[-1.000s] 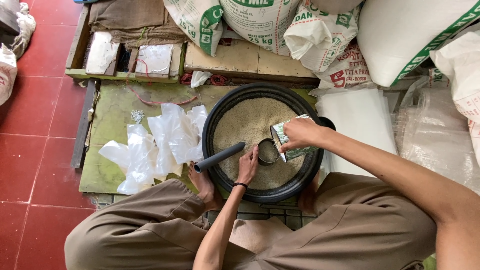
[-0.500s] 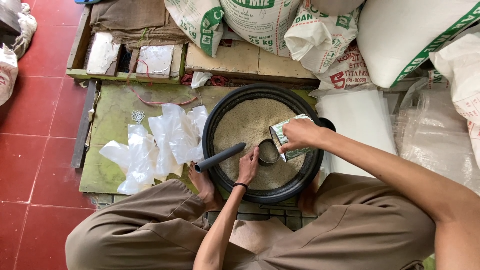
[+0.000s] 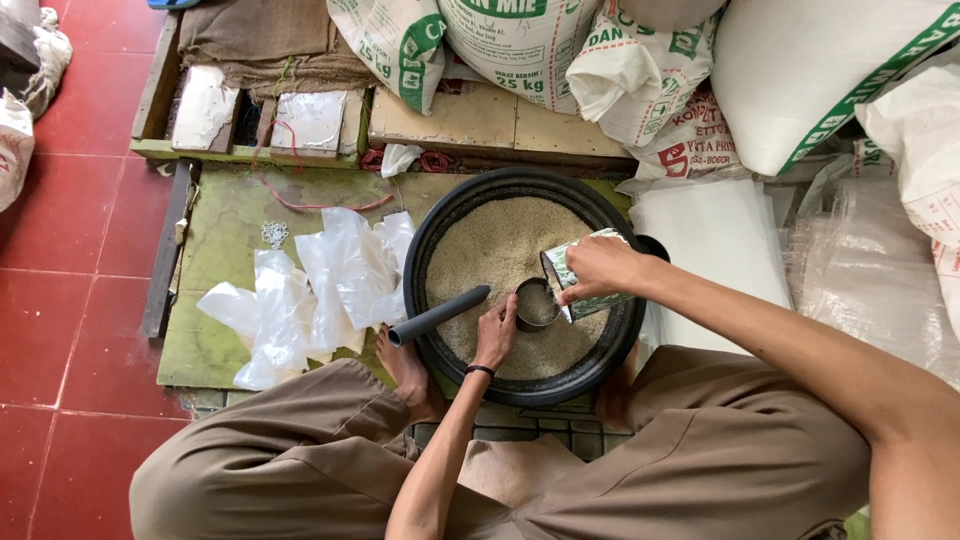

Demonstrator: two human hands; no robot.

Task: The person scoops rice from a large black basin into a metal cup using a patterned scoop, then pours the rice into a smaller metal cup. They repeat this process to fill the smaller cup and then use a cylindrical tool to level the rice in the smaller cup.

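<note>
A: What do we see at the grips?
B: Our right hand (image 3: 597,268) wraps a tilted can (image 3: 585,288), mouth pointing left. Our left hand (image 3: 497,335) pinches a small cup (image 3: 537,303) just beside it.
A: And outward?
B: Both sit over grain filling the black basin (image 3: 440,225), right of its centre.

You have two hands at work: your left hand (image 3: 497,335) and your right hand (image 3: 598,270). In front of you sits one black basin (image 3: 440,225) of grain (image 3: 490,240). There is one tin can (image 3: 580,285), one small metal cup (image 3: 535,303) and one dark tube (image 3: 438,315). Beside the basin lies one heap of clear plastic bags (image 3: 310,290); how many bags it holds cannot be told. One small pile of staples (image 3: 274,233) lies on the green board (image 3: 225,215). At least five big sacks (image 3: 520,45) stand behind.
</note>
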